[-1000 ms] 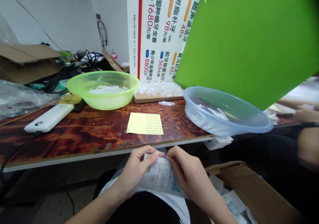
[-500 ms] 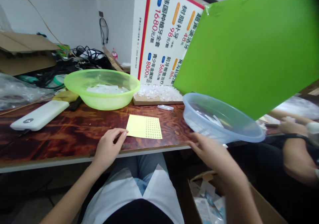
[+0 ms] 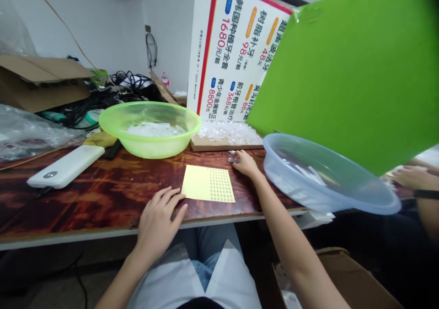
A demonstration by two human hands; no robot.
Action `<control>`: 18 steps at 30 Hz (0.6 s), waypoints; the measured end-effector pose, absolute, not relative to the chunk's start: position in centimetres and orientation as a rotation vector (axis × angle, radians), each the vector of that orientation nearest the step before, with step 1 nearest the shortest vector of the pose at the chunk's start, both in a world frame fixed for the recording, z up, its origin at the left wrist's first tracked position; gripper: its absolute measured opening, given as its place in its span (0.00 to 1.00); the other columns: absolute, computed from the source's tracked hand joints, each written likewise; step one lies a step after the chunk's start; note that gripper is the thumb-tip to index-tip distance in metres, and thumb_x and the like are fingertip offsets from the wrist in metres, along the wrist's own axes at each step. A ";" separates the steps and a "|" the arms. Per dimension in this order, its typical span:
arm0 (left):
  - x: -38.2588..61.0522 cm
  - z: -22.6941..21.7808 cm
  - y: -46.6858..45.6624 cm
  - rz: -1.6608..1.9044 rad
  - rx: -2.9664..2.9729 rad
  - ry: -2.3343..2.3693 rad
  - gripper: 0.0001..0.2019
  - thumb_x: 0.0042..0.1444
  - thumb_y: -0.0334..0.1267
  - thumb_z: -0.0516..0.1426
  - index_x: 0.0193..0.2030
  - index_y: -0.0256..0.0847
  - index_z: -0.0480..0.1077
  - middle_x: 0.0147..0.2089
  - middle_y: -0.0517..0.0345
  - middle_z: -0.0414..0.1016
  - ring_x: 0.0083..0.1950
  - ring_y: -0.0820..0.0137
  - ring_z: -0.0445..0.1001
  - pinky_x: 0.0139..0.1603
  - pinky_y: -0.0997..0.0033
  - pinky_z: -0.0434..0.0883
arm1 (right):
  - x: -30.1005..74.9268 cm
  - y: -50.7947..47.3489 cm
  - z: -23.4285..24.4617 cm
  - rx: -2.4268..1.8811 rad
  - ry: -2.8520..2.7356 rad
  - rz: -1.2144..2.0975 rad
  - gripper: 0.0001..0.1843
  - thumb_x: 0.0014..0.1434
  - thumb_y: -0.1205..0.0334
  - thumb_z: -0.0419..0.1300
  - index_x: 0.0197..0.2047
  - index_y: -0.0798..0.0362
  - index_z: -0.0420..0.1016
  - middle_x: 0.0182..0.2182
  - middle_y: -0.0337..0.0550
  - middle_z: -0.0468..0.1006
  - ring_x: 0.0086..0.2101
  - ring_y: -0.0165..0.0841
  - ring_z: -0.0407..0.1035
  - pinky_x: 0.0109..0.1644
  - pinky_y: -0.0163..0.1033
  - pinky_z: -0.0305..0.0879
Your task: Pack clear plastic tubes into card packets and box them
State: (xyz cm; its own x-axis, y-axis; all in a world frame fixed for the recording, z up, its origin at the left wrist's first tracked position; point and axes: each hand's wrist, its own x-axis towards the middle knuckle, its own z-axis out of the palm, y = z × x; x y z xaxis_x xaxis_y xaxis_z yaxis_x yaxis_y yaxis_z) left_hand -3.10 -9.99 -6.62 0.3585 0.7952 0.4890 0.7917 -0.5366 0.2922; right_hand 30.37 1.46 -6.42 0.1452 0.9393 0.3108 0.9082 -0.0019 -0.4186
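My left hand [image 3: 158,218] lies flat on the table's front edge, fingers stretched out, its fingertips just left of a yellow sheet of small dot stickers [image 3: 208,189]. My right hand [image 3: 244,162] reaches across the dark wooden table [image 3: 103,187], fingers curled over a small clear plastic piece [image 3: 232,159] lying in front of a cardboard tray of white plastic parts [image 3: 226,135]. The grip itself is hidden by the fingers. A clear blue basin [image 3: 325,174] sits just right of that hand.
A green basin [image 3: 151,128] with white pieces stands at mid-table, a white power bank [image 3: 65,165] to its left. Behind are tangled cables, cardboard boxes, a printed sign and a green board [image 3: 356,71]. Another person's hand [image 3: 413,178] rests at the far right. A carton [image 3: 343,277] sits below.
My right hand moved from the table's front edge forward to the small clear piece near the tray. My left hand stayed beside the yellow sheet. A second ago both hands held a packet in my lap.
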 end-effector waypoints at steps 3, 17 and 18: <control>-2.9 -6.6 -10.1 0.904 2.594 1.518 0.15 0.64 0.43 0.51 0.49 0.43 0.76 0.57 0.49 0.77 0.62 0.51 0.68 0.56 0.48 0.69 | 31.7 0.8 -7.0 -1.814 -1.690 0.119 0.15 0.66 0.57 0.60 0.51 0.56 0.72 0.47 0.46 0.75 0.43 0.36 0.73 0.47 0.47 0.73; -2.9 -6.7 -10.1 0.900 2.649 1.548 0.15 0.65 0.44 0.51 0.50 0.45 0.76 0.57 0.51 0.77 0.61 0.53 0.70 0.55 0.53 0.70 | 32.4 1.7 -7.2 -1.778 -1.170 0.084 0.15 0.67 0.56 0.59 0.52 0.56 0.71 0.46 0.46 0.75 0.42 0.35 0.73 0.45 0.45 0.74; -2.9 -6.7 -10.1 0.897 2.650 1.552 0.15 0.65 0.44 0.51 0.50 0.45 0.76 0.57 0.51 0.77 0.61 0.54 0.70 0.55 0.54 0.69 | 32.4 1.7 -7.1 -1.801 -1.146 0.074 0.15 0.67 0.56 0.59 0.53 0.56 0.71 0.47 0.47 0.75 0.43 0.36 0.73 0.46 0.46 0.73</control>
